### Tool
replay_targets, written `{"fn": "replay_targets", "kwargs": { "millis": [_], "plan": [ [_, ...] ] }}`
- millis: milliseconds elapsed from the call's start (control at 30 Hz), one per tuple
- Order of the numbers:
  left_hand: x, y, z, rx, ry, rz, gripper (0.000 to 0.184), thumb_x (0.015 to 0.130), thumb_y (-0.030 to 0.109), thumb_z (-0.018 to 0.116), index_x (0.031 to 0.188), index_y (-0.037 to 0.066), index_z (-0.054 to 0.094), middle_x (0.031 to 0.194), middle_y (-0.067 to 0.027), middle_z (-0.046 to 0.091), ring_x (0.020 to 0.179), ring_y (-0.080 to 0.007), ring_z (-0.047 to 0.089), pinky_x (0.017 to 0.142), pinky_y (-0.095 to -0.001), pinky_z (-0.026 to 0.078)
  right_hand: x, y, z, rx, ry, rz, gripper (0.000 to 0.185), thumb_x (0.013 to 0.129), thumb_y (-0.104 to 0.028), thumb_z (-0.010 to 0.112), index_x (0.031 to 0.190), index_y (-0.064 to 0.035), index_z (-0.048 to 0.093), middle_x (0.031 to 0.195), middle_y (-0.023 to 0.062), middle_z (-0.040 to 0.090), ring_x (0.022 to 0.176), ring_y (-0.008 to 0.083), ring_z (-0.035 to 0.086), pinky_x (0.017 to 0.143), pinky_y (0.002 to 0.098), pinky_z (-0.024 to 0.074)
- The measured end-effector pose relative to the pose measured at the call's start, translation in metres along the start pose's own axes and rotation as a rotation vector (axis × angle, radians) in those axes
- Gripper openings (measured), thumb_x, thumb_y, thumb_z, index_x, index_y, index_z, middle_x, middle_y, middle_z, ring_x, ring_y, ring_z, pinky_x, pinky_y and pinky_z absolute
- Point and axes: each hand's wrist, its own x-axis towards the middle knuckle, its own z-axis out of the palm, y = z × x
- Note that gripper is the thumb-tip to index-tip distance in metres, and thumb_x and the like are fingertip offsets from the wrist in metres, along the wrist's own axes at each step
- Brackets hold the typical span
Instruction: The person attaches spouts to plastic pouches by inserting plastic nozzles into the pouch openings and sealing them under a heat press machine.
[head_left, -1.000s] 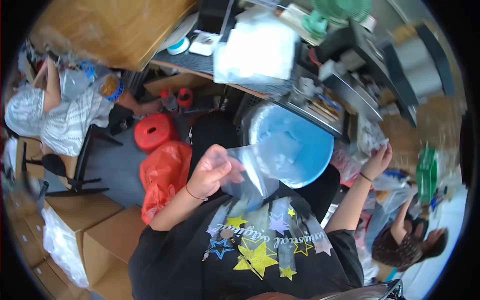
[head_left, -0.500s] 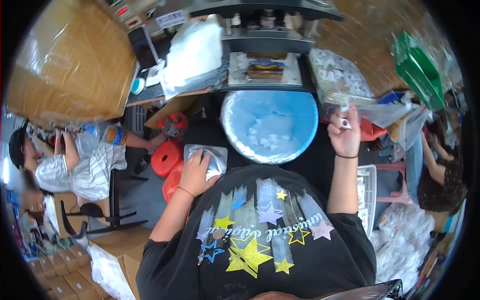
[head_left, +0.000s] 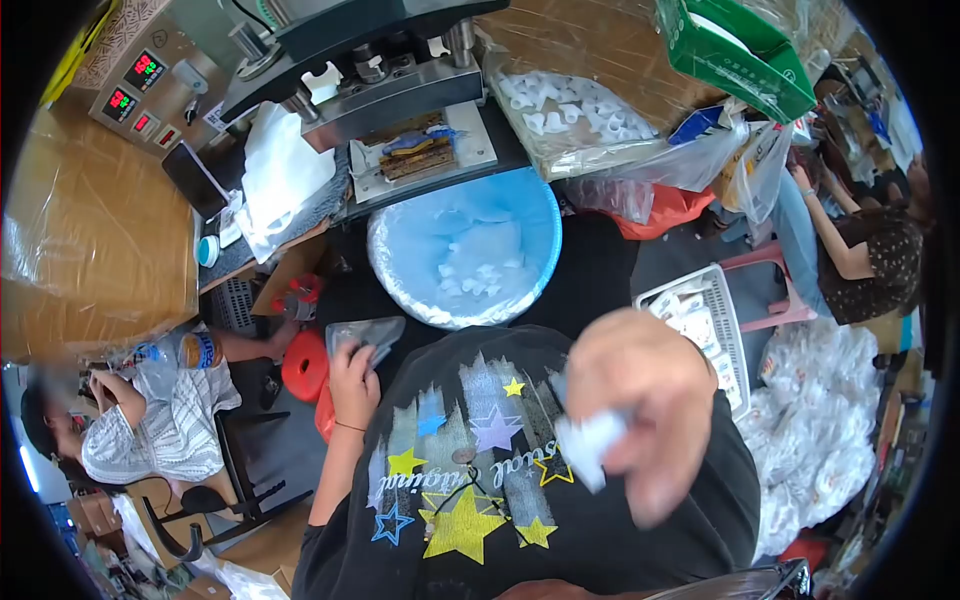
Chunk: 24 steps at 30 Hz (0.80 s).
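Note:
Close to the camera, my right hand [head_left: 655, 400] is raised in front of my shirt and pinches a small white piece [head_left: 595, 447]; both are blurred. My left hand [head_left: 353, 388] rests by my lap on the left, its fingers closed on the edge of a silvery, see-through bag [head_left: 375, 336]. Between my knees stands a blue tub [head_left: 556, 235] with a plastic lining, and small white pieces lie at its bottom. A flat pack [head_left: 560, 160] on the bench at the upper right carries many similar white pieces.
A press [head_left: 395, 100] with a metal plate stands ahead. To my right are a white basket [head_left: 740, 375], a green box [head_left: 735, 60] and a heap of clear bags [head_left: 800, 440]. A red stool [head_left: 305, 365] is at my left. Other people sit on both sides.
My right hand has come from beside the bench toward the camera with the white piece. My left hand has shifted left with the bag. The view has turned to the right.

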Motion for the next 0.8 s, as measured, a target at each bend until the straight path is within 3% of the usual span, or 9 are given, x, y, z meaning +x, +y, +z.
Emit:
{"fn": "replay_targets", "kwargs": {
  "millis": [100,200,300,400,467,533,667,767,800],
  "plan": [
    [0.009,0.008,-0.008,-0.023,-0.085,0.041,0.046,0.076,-0.001,0.056,0.121,0.001,0.063,0.131,-0.0211,0.063,0.13,-0.0414,0.054,0.113,-0.0491,0.039,0.034,0.006,0.008,-0.032,0.064,-0.294,0.043,0.095,-0.01,0.065,0.13,-0.0353,0.066,0.092,0.0141,0.064,0.061,0.0224,0.057,0.047,0.0302,0.0411],
    [0.018,-0.002,-0.013,-0.08,-0.081,0.1,0.039,0.081,0.0,0.057,0.12,0.001,0.063,0.127,-0.021,0.064,0.13,-0.0408,0.054,0.113,-0.0483,0.04,0.053,0.023,0.019,-0.022,0.168,-0.401,0.053,0.098,-0.002,0.059,0.129,-0.0437,0.069,0.098,0.015,0.061,0.059,0.0205,0.055,0.046,0.028,0.0418],
    [0.022,-0.014,-0.005,-0.061,-0.022,0.139,0.03,0.088,0.002,0.057,0.117,0.0,0.064,0.125,-0.0207,0.065,0.123,-0.0405,0.058,0.107,-0.0474,0.044,0.049,0.03,0.016,-0.046,0.14,-0.26,0.032,0.091,-0.014,0.07,0.115,-0.0351,0.071,0.096,0.0132,0.065,0.064,0.0214,0.061,0.046,0.0294,0.0427],
    [0.03,-0.012,0.011,-0.126,0.113,0.027,0.022,0.092,0.003,0.058,0.112,-0.001,0.064,0.118,-0.0204,0.066,0.108,-0.0406,0.063,0.095,-0.0464,0.05,0.041,0.043,0.004,-0.145,0.137,0.054,0.02,0.091,-0.014,0.071,0.111,-0.0133,0.068,0.097,0.0126,0.067,0.074,0.0273,0.065,0.058,0.0353,0.0495],
    [0.051,0.012,0.007,-0.187,0.097,0.002,0.021,0.092,0.003,0.058,0.111,-0.001,0.065,0.114,-0.0202,0.066,0.105,-0.0413,0.063,0.093,-0.0467,0.051,0.036,0.06,0.001,-0.284,0.15,0.294,0.019,0.093,-0.01,0.068,0.109,-0.0013,0.066,0.098,0.0142,0.066,0.082,0.0318,0.065,0.07,0.0387,0.0531],
    [0.059,0.013,0.011,-0.202,0.056,-0.002,0.022,0.088,0.003,0.061,0.109,0.001,0.066,0.11,-0.0187,0.066,0.107,-0.0399,0.062,0.094,-0.0474,0.05,0.018,0.096,0.007,-0.309,0.169,0.49,0.016,0.094,-0.01,0.066,0.109,-0.0022,0.065,0.093,0.0129,0.064,0.085,0.0328,0.063,0.074,0.0396,0.0513],
    [0.068,0.017,0.0,0.254,-0.009,0.145,0.033,0.082,0.007,0.065,0.115,0.004,0.067,0.117,-0.0172,0.064,0.118,-0.0345,0.058,0.102,-0.0469,0.044,-0.013,0.136,0.009,-0.529,0.128,0.679,0.01,0.096,-0.009,0.064,0.105,-0.0051,0.066,0.09,0.011,0.063,0.08,0.0303,0.064,0.07,0.0364,0.0509],
    [0.065,-0.011,0.016,0.192,0.08,-0.023,0.032,0.085,0.005,0.06,0.117,0.003,0.066,0.118,-0.0178,0.064,0.118,-0.035,0.058,0.104,-0.0449,0.044,-0.022,0.146,0.001,-0.523,0.152,0.761,0.01,0.096,-0.01,0.064,0.105,-0.0058,0.066,0.088,0.0119,0.062,0.079,0.0313,0.064,0.069,0.0367,0.0508],
    [0.069,-0.01,0.012,0.097,0.069,-0.171,0.031,0.088,0.002,0.056,0.118,0.002,0.064,0.121,-0.0184,0.064,0.119,-0.0368,0.058,0.104,-0.044,0.045,-0.024,0.147,0.0,-0.546,0.141,0.788,0.01,0.096,-0.011,0.064,0.105,-0.0057,0.066,0.089,0.012,0.062,0.079,0.0313,0.064,0.069,0.0369,0.0507]
  ]
}}
